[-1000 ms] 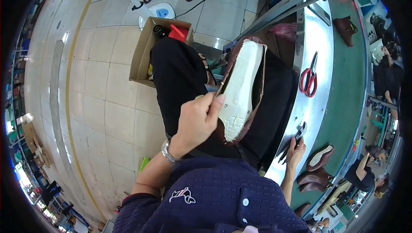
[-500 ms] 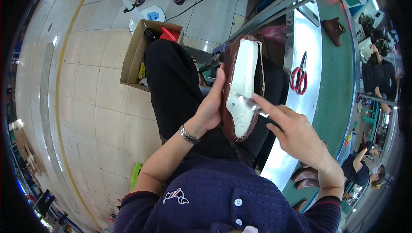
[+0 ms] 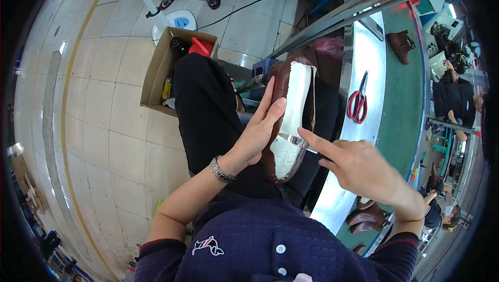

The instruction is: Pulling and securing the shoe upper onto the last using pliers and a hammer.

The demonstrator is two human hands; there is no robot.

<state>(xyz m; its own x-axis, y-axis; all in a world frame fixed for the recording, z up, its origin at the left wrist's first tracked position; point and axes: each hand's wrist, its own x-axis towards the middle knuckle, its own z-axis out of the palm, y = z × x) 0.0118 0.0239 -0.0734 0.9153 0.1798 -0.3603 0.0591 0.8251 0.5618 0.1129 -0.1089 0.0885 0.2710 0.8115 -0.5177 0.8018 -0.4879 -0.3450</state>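
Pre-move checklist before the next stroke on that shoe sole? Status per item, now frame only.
1. Shoe held sole-up over the lap: ok, its pale sole faces the camera.
2. Left hand steadying it: ok, fingers lie along the brown upper's edge.
3. Right hand on the tool: ok, forefinger stretched along a thin metal blade laid across the sole.
4. Left fingertips away from the blade: not ok, they sit right beside it.
5. Blade tip's spot on the sole: cannot tell, too small.
6. Red-handled scissors out of the way: ok, lying on the metal bench edge, apart from both hands.
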